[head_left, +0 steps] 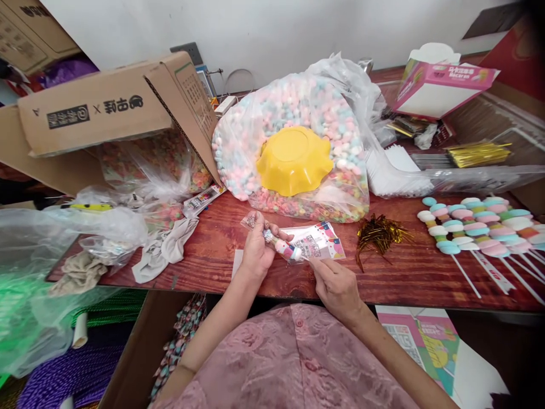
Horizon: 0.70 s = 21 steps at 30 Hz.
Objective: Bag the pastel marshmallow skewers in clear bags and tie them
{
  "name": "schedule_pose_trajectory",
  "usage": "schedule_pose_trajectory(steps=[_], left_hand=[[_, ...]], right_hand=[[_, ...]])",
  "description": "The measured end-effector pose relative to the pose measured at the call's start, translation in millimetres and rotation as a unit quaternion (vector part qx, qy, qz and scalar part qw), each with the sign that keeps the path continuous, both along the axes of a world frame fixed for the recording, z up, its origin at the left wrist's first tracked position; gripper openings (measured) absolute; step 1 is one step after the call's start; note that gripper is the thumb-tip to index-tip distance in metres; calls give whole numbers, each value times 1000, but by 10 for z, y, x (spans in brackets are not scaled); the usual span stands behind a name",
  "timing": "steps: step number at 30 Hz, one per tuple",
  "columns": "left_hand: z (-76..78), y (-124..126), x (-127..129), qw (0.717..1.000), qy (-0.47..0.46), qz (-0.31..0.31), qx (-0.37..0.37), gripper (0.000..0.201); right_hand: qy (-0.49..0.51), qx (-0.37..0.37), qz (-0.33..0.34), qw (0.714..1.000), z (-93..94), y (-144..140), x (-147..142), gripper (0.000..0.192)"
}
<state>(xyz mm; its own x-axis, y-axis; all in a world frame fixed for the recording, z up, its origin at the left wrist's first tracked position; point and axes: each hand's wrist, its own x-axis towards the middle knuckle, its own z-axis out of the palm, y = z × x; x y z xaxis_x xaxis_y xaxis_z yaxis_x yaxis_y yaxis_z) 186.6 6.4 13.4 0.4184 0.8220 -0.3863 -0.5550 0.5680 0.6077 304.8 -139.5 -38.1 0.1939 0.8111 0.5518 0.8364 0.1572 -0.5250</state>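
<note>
My left hand (257, 247) grips a candy skewer in a clear printed wrapper (284, 246) near the front edge of the red-brown wooden table (395, 272). The wrapper's colourful printed end (320, 241) lies on the table. My right hand (336, 287) pinches the lower end of the wrapper, just right of my left hand. A small bunch of gold twist ties (380, 233) lies to the right of the wrapper.
A big clear bag of pastel candies (336, 119) carries an upturned yellow bowl (293, 160). Several finished candy skewers (477, 227) lie at right. A tilted cardboard box (97, 113) and plastic bags (63, 238) fill the left. A pink carton (443, 85) stands at back right.
</note>
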Motion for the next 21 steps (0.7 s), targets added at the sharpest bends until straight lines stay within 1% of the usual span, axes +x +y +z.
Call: schedule_pose_trajectory(steps=[2, 3, 4, 5, 6, 7, 8, 9, 10, 11, 13, 15, 18, 21], left_hand=[[-16, -42, 9, 1000, -20, -2, -4, 44], [-19, -55, 11, 999, -35, -2, -9, 44], [-17, -63, 10, 999, -50, -1, -14, 45], [-9, -64, 5, 998, -62, 0, -17, 45], [3, -62, -3, 998, -69, -2, -16, 45], [18, -58, -14, 997, -70, -3, -13, 44], [33, -57, -25, 998, -68, -6, -6, 42], [46, -60, -35, 998, -65, -10, 4, 38], [55, -69, -39, 998, -61, -14, 17, 35], [59, -86, -37, 998, -56, -21, 33, 33], [52, -138, -12, 996, -48, -39, 67, 33], [30, -197, 34, 993, -46, -57, 88, 36], [-7, -241, 91, 992, -54, -63, 95, 38], [-29, -202, 83, 994, -46, -51, 84, 38]], right_hand=[[132, -28, 5, 991, 73, 44, -45, 22], [214, -56, 16, 975, 113, 70, -74, 20], [301, -92, 33, 949, 150, 95, -104, 19], [386, -136, 55, 911, 182, 119, -134, 21], [462, -180, 80, 865, 206, 140, -162, 22], [521, -217, 102, 819, 224, 157, -187, 24], [560, -243, 120, 783, 236, 169, -209, 25], [578, -255, 129, 765, 245, 177, -228, 26], [574, -257, 132, 766, 251, 185, -247, 27], [556, -249, 132, 782, 255, 193, -265, 28], [502, -221, 122, 827, 262, 223, -303, 32], [466, -194, 102, 857, 264, 276, -340, 36], [443, -167, 80, 877, 267, 356, -353, 36], [385, -168, 87, 903, 283, 344, -293, 28]])
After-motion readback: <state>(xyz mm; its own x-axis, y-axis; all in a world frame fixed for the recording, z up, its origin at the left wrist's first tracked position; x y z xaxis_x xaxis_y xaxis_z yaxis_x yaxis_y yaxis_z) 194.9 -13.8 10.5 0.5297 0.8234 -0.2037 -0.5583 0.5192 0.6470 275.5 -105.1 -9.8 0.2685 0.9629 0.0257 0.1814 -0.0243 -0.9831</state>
